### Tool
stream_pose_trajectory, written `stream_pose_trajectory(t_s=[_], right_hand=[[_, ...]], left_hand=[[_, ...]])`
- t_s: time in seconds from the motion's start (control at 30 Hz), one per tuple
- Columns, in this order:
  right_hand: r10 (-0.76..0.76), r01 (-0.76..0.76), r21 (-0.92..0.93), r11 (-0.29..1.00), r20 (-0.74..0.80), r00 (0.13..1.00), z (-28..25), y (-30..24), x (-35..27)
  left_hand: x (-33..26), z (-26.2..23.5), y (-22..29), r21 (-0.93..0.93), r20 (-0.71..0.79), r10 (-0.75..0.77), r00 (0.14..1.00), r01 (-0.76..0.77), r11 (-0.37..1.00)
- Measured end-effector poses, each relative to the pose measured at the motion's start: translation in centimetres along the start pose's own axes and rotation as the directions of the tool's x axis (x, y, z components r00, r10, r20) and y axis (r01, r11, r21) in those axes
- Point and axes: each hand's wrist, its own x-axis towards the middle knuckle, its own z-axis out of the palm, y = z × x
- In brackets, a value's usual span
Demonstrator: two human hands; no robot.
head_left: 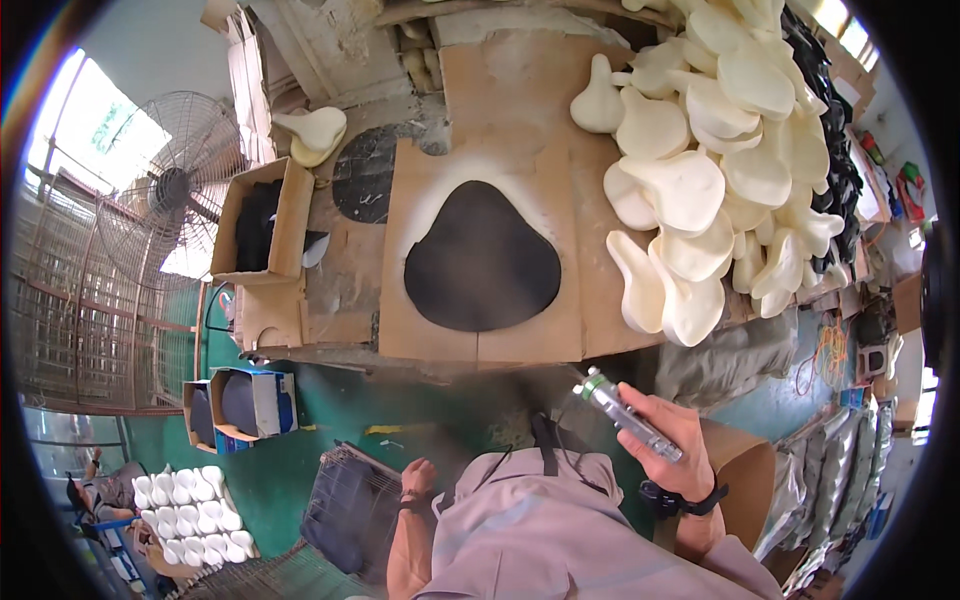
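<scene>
My right hand (pixel 665 445) is wrapped round a silver spray gun (pixel 630 415) with a green ring near its nozzle, in front of the bench edge. Faint mist hangs near the nozzle. On a cardboard sheet (pixel 480 347) on the bench lies a black rounded-triangle piece (pixel 482 260), with a pale sprayed halo on the cardboard round its upper edges. My left hand (pixel 418 478) hangs low beside my body, fingers curled, with nothing visible in it. A wire basket holding dark pieces (pixel 350 510) stands close to that hand.
Cream saddle-shaped foam pads (pixel 690 190) are heaped at the bench's right. At its left stand a cardboard box of black pieces (pixel 262 225), two foam pads (pixel 315 130) and a large fan (pixel 172 188). Boxes (pixel 245 405) sit below; a person (pixel 100 490) is at far left near white pads.
</scene>
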Motion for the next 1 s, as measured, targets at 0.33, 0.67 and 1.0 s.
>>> stream_pose_trajectory(t_s=[0.33,0.67,1.0], right_hand=[[0.065,-0.064,-0.015,0.998,0.137,0.988,0.3,-1.7,-1.5],[0.36,-0.36,0.019,0.933,-0.093,0.928,-2.6,-0.7,-6.1],[0.259,-0.235,0.117,0.965,-0.28,0.924,-0.9,0.1,-2.8]], left_hand=[[-8.5,-0.1,3.4,0.607,0.454,0.698,0.553,-0.766,0.213],[-1.5,-0.8,0.9,0.104,0.029,0.045,0.999,-0.047,0.994],[3.4,-0.2,2.1,0.432,0.144,0.338,0.93,-0.367,0.824]])
